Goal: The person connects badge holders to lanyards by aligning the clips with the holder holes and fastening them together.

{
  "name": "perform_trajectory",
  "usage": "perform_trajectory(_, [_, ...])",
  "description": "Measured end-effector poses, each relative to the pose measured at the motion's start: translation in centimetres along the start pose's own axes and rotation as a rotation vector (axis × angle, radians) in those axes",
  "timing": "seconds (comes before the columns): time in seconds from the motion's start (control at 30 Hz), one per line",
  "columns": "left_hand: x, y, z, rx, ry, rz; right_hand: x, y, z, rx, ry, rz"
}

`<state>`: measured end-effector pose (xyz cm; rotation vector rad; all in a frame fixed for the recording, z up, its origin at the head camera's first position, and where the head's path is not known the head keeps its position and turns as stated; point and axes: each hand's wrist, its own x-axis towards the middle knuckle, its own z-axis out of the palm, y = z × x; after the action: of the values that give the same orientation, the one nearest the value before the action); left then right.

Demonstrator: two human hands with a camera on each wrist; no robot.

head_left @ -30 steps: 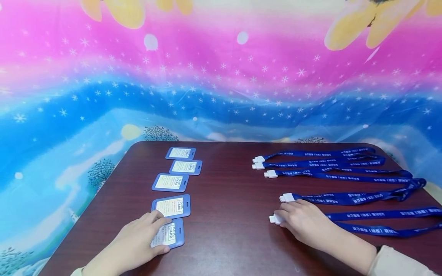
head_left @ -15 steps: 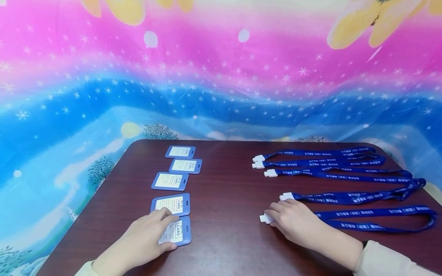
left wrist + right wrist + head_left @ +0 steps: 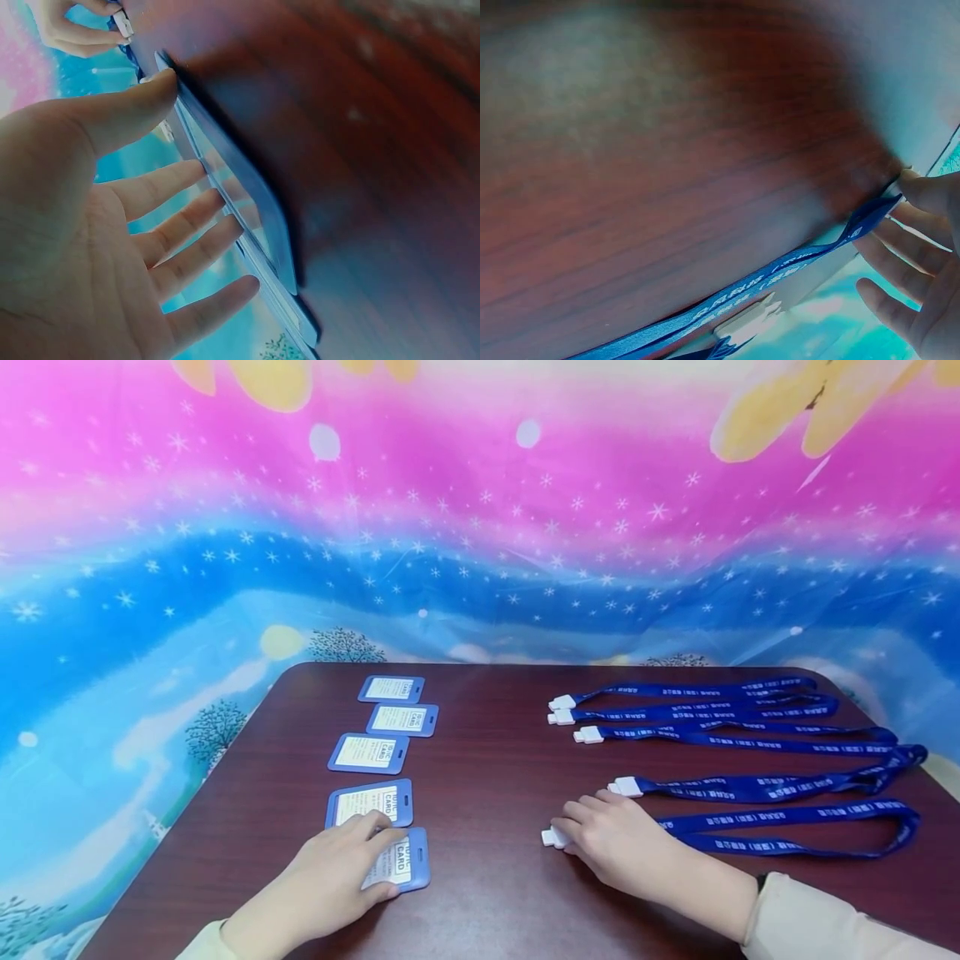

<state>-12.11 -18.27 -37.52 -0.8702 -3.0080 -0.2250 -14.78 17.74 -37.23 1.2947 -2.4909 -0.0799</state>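
My left hand [image 3: 326,872] holds the nearest blue badge holder [image 3: 418,860] flat on the table, thumb at its near edge and index finger at its far edge. In the left wrist view, the thumb tip meets one edge of this badge holder [image 3: 255,187] while the fingers reach across to the other side. Opposite, my right hand [image 3: 622,843] pinches the nearest blue lanyard [image 3: 795,846] by its white clip [image 3: 553,837], which pokes out past the fingertips. The lanyard's strap [image 3: 765,277] trails away from the hand in the right wrist view.
Several more badge holders [image 3: 369,753] lie in a column beyond my left hand, the closest [image 3: 403,806] right beside the held one. More blue lanyards [image 3: 765,787] with white clips [image 3: 588,735] lie beyond my right hand. A patterned cloth [image 3: 480,568] hangs behind the dark table [image 3: 487,760].
The left hand has slid the nearest badge holder rightward. My right hand has drawn the nearest lanyard leftward, so the clip and the badge holder are closer together.
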Motion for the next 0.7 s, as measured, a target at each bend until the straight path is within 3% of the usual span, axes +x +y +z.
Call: perform_trajectory(0.7, [2.4,1.7,0.6,0.016,0.003,0.090,0.3,0.1,0.5,0.026,-0.037,0.030])
